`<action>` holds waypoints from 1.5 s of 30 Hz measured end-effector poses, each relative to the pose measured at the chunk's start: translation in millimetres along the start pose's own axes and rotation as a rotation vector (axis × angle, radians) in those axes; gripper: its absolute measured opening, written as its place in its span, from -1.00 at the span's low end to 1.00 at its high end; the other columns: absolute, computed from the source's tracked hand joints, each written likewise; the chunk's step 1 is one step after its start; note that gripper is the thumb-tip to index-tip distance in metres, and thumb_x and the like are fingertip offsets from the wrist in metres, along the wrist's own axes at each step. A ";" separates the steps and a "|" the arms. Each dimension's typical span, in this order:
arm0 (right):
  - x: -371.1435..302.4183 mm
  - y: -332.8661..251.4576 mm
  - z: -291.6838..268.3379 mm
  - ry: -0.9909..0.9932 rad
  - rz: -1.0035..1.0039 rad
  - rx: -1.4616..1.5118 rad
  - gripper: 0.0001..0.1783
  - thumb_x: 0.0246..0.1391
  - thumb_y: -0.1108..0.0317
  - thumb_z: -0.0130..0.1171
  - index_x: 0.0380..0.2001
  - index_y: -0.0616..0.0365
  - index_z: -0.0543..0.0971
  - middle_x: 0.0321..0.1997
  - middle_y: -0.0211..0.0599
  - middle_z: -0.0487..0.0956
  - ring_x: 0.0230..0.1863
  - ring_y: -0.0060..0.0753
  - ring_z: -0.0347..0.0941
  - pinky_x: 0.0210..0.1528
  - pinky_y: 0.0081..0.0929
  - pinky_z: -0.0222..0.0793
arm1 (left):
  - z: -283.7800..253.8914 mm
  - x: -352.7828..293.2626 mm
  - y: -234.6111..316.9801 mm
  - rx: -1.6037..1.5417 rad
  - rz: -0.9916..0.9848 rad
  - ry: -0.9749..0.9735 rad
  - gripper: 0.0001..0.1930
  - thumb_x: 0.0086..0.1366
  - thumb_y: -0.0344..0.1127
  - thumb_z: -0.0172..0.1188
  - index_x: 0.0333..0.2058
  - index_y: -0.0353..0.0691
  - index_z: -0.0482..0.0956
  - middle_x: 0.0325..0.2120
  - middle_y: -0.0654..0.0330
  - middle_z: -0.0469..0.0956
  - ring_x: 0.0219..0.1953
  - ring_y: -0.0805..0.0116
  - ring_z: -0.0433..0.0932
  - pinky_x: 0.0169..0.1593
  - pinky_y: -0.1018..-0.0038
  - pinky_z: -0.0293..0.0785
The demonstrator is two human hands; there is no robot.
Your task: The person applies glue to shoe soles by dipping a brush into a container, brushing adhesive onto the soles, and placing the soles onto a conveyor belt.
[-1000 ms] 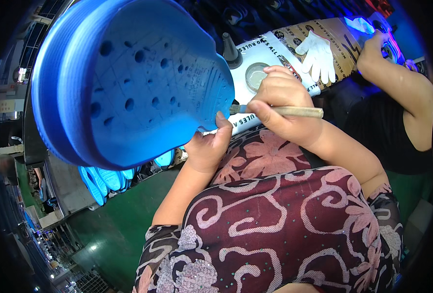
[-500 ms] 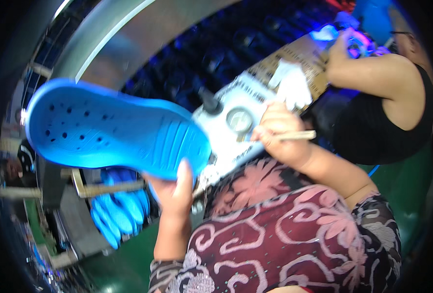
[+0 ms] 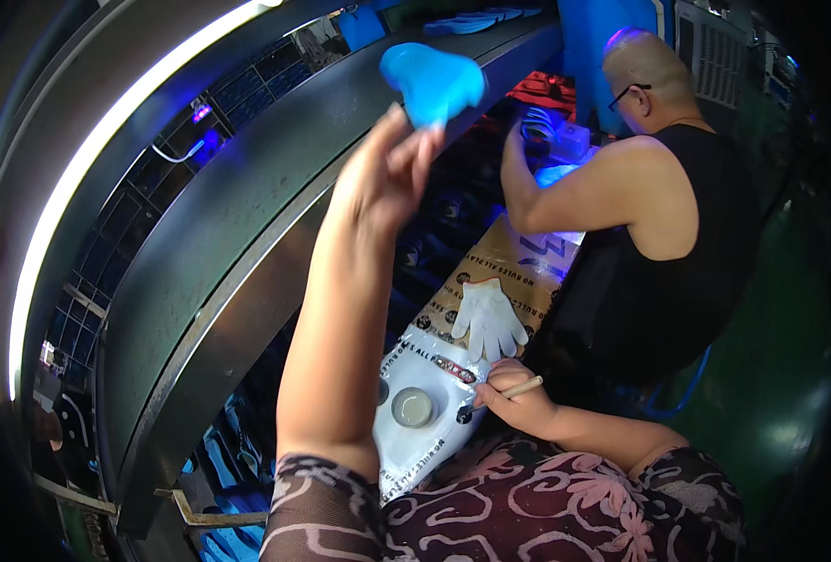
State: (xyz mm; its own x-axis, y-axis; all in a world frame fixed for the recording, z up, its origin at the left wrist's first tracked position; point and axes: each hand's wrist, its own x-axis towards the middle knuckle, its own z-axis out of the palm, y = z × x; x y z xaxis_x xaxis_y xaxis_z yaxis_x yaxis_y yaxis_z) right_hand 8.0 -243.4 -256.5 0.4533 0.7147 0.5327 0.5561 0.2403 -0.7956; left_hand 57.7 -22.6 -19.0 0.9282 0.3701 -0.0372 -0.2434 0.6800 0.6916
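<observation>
Stretched far forward, my left hand (image 3: 382, 173) is over the dark conveyor belt, smeared by motion. Its fingers look apart at the near end of a blue foam shoe sole (image 3: 434, 84); whether they still touch it is unclear. Low on the right, my right hand (image 3: 516, 398) is closed around a brush (image 3: 525, 388) with a pale wooden handle, its tip dipping over the white-wrapped work surface (image 3: 415, 459). Left of that hand stands a round cup (image 3: 413, 407) with greyish contents. A white glove (image 3: 490, 318) lies just beyond the brush hand.
The curved conveyor (image 3: 200, 215) with its metal edge runs along my left, under a bright light tube (image 3: 50, 253). A co-worker in a black top (image 3: 705, 187) works at the far right under violet light. Blue soles (image 3: 233, 543) are stacked low on the left.
My left hand has swung up and forward with the blue sole, from close in front of me to over the conveyor. My right hand keeps the brush. The view has shifted.
</observation>
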 end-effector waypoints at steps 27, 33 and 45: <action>-5.5 -9.6 57.4 -0.216 0.136 0.200 -0.71 0.12 0.36 0.05 -0.64 0.20 0.58 -0.60 -0.24 0.51 -0.50 -0.29 0.44 -0.36 -0.39 0.34 | -366.0 -523.4 -132.8 1.791 -0.463 1.429 -0.68 -0.01 -0.20 0.19 -0.36 -0.29 0.38 -0.44 -0.13 0.52 -0.32 -0.15 0.50 -0.23 0.11 0.41; -18.7 -7.9 48.7 -0.117 0.228 0.210 -0.72 0.12 0.37 0.08 -0.63 0.22 0.57 -0.59 -0.29 0.51 -0.52 -0.44 0.41 -0.39 -0.50 0.32 | -338.7 -517.8 -115.1 1.267 0.110 1.364 -0.68 0.14 -0.35 0.07 -0.15 -0.37 0.34 -0.30 0.03 0.54 -0.27 0.24 0.56 -0.16 0.37 0.47; 1.9 -29.3 64.0 -0.213 0.419 0.260 -0.63 0.20 0.23 -0.01 -0.58 0.25 0.56 -0.60 -0.41 0.47 -0.52 -0.62 0.32 -0.43 -0.61 0.23 | -234.6 -408.6 -132.8 0.396 0.225 0.894 -0.43 0.10 -0.44 0.16 0.09 -0.26 0.15 -0.12 0.10 0.40 -0.23 0.31 0.52 -0.36 0.44 0.55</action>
State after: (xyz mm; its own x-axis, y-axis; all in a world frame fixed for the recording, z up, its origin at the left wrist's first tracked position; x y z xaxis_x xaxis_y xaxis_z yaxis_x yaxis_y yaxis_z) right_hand -52.0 -207.0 -250.7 0.4329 0.8953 0.1048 0.1545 0.0409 -0.9871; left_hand -355.2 -115.6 -264.8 0.2804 0.9145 -0.2917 -0.1253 0.3362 0.9334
